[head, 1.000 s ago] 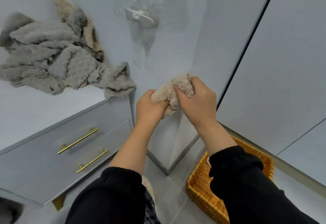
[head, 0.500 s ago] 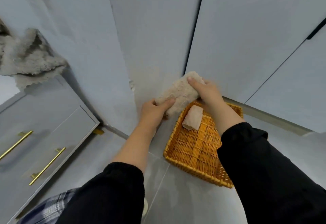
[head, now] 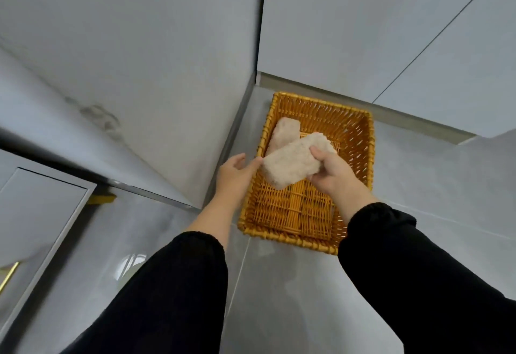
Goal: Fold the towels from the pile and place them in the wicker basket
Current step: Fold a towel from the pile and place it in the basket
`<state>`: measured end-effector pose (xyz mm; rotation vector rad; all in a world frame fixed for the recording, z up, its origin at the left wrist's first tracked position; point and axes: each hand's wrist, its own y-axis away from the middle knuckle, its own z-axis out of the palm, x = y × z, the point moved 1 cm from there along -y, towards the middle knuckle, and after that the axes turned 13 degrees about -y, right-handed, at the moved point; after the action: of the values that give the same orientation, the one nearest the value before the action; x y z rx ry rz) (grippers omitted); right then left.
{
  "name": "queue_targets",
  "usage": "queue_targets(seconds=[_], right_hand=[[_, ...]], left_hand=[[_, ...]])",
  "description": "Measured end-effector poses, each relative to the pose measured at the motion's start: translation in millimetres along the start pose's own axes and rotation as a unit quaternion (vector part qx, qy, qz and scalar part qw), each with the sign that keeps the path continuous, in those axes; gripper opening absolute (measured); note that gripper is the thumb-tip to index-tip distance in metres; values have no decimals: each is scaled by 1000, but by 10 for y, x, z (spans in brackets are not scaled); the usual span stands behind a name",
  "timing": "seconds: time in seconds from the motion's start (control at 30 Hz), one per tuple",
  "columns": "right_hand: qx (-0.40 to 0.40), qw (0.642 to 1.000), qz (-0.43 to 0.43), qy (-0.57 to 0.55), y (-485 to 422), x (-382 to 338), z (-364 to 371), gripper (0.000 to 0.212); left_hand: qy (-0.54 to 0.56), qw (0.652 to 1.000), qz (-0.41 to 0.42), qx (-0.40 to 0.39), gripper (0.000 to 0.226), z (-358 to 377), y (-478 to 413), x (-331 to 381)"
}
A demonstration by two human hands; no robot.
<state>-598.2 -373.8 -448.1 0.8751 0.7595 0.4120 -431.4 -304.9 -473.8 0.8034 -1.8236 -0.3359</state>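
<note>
Right hand (head: 331, 172) has the folded towel (head: 290, 164) in a firm grip at its right end, thumb pressed on top and fingers curled underneath. The beige bundle sits tilted over the middle of the wicker basket (head: 290, 238), its lower left corner pointing down toward the woven bottom, though whether it touches the weave cannot be told from here. Left hand (head: 233, 176) is spread wide, fingers straight, palm turned toward the towel, holding nothing, with one fingertip right at the towel's left end. It hangs above the basket's left rim. Inside the basket, a second folded towel (head: 283, 131) lies along the far left corner, tucked against the wall of the basket, its near end hidden behind the one in hand. The basket itself stands on the grey tiled floor (head: 279, 298), set into the corner just beside the pale wall (head: 139, 60) on the left and close to the grey cabinet doors (head: 363, 18) behind. Black sleeves (head: 418, 270) cover both forearms, pushed up short of the wrists. Off at the left edge, a grey drawer front (head: 36, 214) shows a sliver of gold handle (head: 8, 275).
</note>
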Motion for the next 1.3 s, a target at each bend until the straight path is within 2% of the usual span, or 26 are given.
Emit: queue_targets(seconds=[0.03,0.1,0.17,0.23,0.33,0.4,0.47,0.57,0.6,0.63,0.7,0.73,0.8,0.93,1.0,1.1,1.3], right_hand=[[26,1000,-2,10,-27,15,-59,41],[65,998,4,26,-84,45,-154,45],[93,995,8,38,-129,89,-233,44],[100,994,14,44,-143,139,-267,42],[95,994,27,53,-165,223,-296,44],[88,993,35,68,-188,255,-294,44],[77,993,34,86,-213,269,-297,44],[71,988,37,131,-262,311,-338,45],[72,986,40,146,-282,335,-368,47],[75,984,43,158,-308,357,-405,48],[85,978,52,181,-367,417,-491,49],[90,976,58,192,-391,445,-527,50],[102,971,64,206,-440,473,-588,53],[96,962,59,251,-554,407,-603,51],[80,958,43,274,-625,337,-568,47],[71,951,23,299,-762,307,-522,42],[110,921,18,374,-1143,425,-662,58]], left_hand=[[-56,998,-14,-8,64,19,-43,-108],[-194,978,-26,-75,65,72,-69,-300],[-317,937,-2,-144,38,131,-47,-425],[-410,900,37,-145,7,177,-50,-460],[-472,873,21,-116,13,227,-92,-456],[-492,860,-11,-135,6,192,-67,-459],[-515,830,-61,-207,4,42,-16,-512],[-548,734,-173,-363,36,-310,68,-661],[-517,735,-204,-388,46,-393,68,-708],[-460,772,-215,-382,56,-431,31,-737],[-335,880,-177,-286,68,-392,-101,-757],[-300,917,-138,-225,67,-321,-169,-750],[-286,948,-56,-130,50,-161,-251,-699],[-408,912,1,-35,15,-11,-277,-718],[-428,904,5,-26,8,-25,-278,-731],[-431,901,2,-44,10,-67,-281,-747],[-433,900,14,-37,18,-48,-264,-800]])
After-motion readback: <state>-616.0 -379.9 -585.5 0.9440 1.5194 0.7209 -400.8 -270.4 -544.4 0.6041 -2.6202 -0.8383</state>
